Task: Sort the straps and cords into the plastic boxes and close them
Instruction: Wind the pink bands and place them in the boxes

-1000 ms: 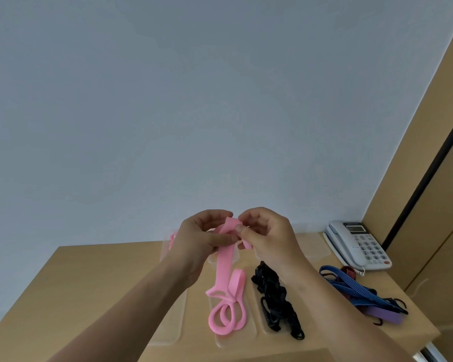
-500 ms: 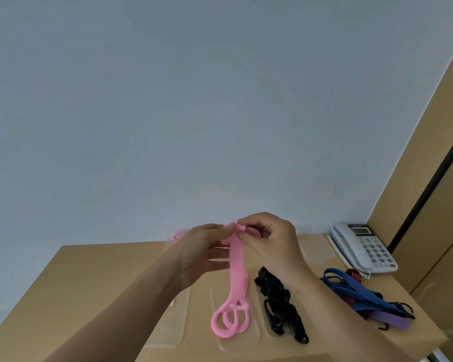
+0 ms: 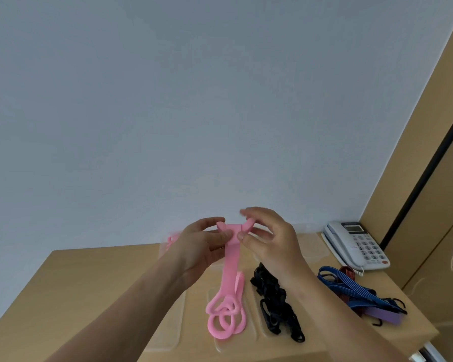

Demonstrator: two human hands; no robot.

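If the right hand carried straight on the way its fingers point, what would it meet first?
The right hand points left across the pink strap it pinches, so it would probably meet the left hand first, at the fingertips just beyond the strap's top. Depth is unclear.

Pale wall [image 3: 194, 100] — wooden desk [image 3: 89, 283]

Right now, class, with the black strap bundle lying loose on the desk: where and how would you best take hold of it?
Grip the black strap bundle across its narrow middle, coming from above with thumb and fingers on its two long sides. It lies flat as a long tangled strip beside the pink strap, so a mid-length pinch probably gathers most loops, while an end grab would likely let it trail.
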